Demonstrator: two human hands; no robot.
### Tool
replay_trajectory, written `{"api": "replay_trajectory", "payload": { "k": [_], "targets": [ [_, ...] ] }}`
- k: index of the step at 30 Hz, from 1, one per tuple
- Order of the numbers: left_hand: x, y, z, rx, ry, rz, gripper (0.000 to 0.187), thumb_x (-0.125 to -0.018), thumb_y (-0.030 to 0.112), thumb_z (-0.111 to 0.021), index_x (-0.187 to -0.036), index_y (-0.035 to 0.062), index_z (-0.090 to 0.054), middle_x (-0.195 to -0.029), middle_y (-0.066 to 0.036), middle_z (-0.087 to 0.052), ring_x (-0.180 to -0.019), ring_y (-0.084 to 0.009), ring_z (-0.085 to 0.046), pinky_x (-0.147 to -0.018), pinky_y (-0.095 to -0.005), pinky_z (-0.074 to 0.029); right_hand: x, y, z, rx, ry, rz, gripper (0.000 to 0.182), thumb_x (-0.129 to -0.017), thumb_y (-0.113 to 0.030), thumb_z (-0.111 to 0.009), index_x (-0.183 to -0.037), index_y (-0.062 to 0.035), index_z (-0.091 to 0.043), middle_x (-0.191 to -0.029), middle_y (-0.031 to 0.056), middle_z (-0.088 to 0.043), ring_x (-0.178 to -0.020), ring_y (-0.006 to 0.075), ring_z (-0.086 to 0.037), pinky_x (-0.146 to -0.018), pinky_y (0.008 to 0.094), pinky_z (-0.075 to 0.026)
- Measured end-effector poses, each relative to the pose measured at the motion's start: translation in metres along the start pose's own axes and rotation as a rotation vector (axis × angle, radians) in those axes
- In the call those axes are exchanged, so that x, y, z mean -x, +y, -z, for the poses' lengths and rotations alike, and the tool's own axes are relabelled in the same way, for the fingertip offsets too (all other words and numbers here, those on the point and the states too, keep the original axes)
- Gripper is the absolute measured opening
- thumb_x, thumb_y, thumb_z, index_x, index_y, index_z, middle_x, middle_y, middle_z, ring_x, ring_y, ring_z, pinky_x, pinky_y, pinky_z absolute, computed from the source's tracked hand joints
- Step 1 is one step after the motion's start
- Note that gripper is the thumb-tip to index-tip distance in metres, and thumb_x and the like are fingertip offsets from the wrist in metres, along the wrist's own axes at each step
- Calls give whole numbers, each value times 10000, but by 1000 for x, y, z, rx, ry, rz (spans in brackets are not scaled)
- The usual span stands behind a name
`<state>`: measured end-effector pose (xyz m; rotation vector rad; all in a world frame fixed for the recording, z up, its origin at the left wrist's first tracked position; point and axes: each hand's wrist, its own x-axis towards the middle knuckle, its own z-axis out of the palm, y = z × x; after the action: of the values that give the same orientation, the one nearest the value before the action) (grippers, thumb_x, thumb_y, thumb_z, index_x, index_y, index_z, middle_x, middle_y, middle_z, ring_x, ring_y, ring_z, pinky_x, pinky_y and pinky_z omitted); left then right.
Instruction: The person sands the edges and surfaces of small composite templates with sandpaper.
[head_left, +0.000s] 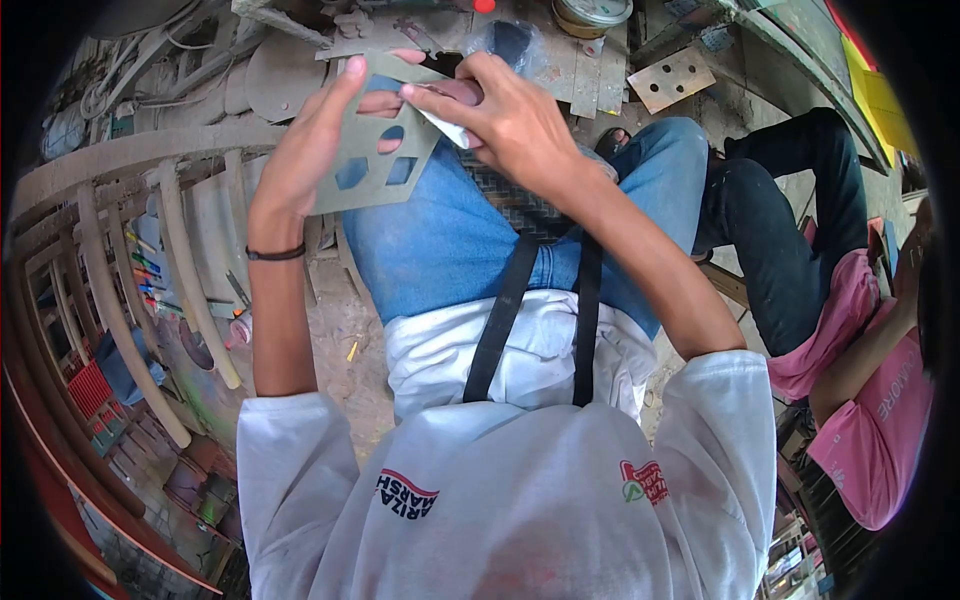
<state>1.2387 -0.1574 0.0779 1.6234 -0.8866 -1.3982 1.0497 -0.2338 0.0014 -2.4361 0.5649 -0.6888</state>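
A flat grey-green board with cut-out shapes, among them a round hole, a hexagon and a four-sided one, is raised above my jeans-clad knee. My left hand is closed around its left side, the thumb on the near face and some fingers showing through the openings. In my right hand, a folded whitish sheet, perhaps sandpaper, is pinched against the board's upper right edge. Part of that sheet is hidden by my fingers.
A curved wooden frame with slats stands at left. Beyond my knees lie a wooden piece with holes, a lidded tub and a plastic bag. Close on the right sits a person in a pink shirt.
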Motion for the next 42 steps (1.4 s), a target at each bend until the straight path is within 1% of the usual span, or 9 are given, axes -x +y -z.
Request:
{"api": "replay_trajectory", "payload": {
  "k": [3,6,11,23,25,29,36,39,42],
  "targets": [
    [2,4,3,-11,-50,-21,581,-1040,512,-343,-1348,73,-565,-1175,-124,-655,-1101,-197,-627,-862,-306,-535,5,-12,-6,23,94,132,862,-650,70,-718,-1375,-371,-563,-996,73,-558,-801,217,-596,-643,345,-559],
    [-2,3,4,-16,-62,-20,584,-1039,513,-348,-1352,69,-562,-1190,-126,-649,-1103,-203,-628,-864,-304,-537,1,-8,8,-206,-148,-155,681,-717,-67,-746,-1327,-330,-601,-980,84,-529,-910,234,-597,-653,359,-549],
    [-4,-5,7,-13,2,24,586,-1034,517,-354,-1358,75,-560,-1206,-130,-640,-1104,-203,-628,-854,-303,-539,3,-4,-4,67,63,108,832,-624,74,-715,-1339,-336,-604,-996,70,-566,-772,223,-605,-623,364,-555],
    [15,-4,-7,-57,180,-146,589,-1058,493,-279,-1348,43,-526,-1099,-145,-693,-1004,-193,-644,-840,-290,-497,0,-74,-28,-531,207,-299,570,-732,130,-591,-1232,-129,-686,-949,122,-553,-721,226,-576,-637,343,-492],
    [17,-3,-12,85,205,-109,598,-1058,498,-271,-1353,40,-517,-1109,-148,-689,-1012,-199,-640,-868,-303,-487,0,-96,-25,-714,162,-275,469,-742,78,-573,-1160,-92,-702,-916,179,-567,-781,359,-623,-733,434,-520],
    [30,-14,-13,253,261,-115,629,-1056,517,-248,-1364,26,-492,-1142,-146,-677,-1071,-214,-617,-948,-338,-456,5,-88,-24,-751,192,-474,437,-745,77,-571,-1143,-51,-698,-844,174,-541,-730,331,-601,-679,409,-495],
    [39,-16,-28,135,315,-265,673,-1047,559,-232,-1366,19,-477,-1193,-141,-649,-1117,-200,-583,-951,-334,-444,-4,-115,-7,-808,204,-421,411,-795,55,-554,-1179,-15,-680,-821,161,-559,-672,284,-563,-654,376,-475],
    [41,-20,-37,82,413,-245,704,-1036,594,-216,-1359,23,-473,-1225,-148,-612,-1138,-206,-562,-972,-351,-434,-4,-120,2,-1010,85,-654,330,-848,10,-557,-1157,18,-674,-794,152,-579,-653,208,-557,-637,346,-466],
    [46,-17,-46,50,531,-450,738,-1017,638,-206,-1361,32,-450,-1227,-129,-562,-1170,-233,-533,-1014,-384,-402,-4,-126,13,-1635,-70,-901,281,-912,-111,-583,-1130,41,-672,-724,62,-585,-584,74,-513,-489,279,-412]
  ]
}}
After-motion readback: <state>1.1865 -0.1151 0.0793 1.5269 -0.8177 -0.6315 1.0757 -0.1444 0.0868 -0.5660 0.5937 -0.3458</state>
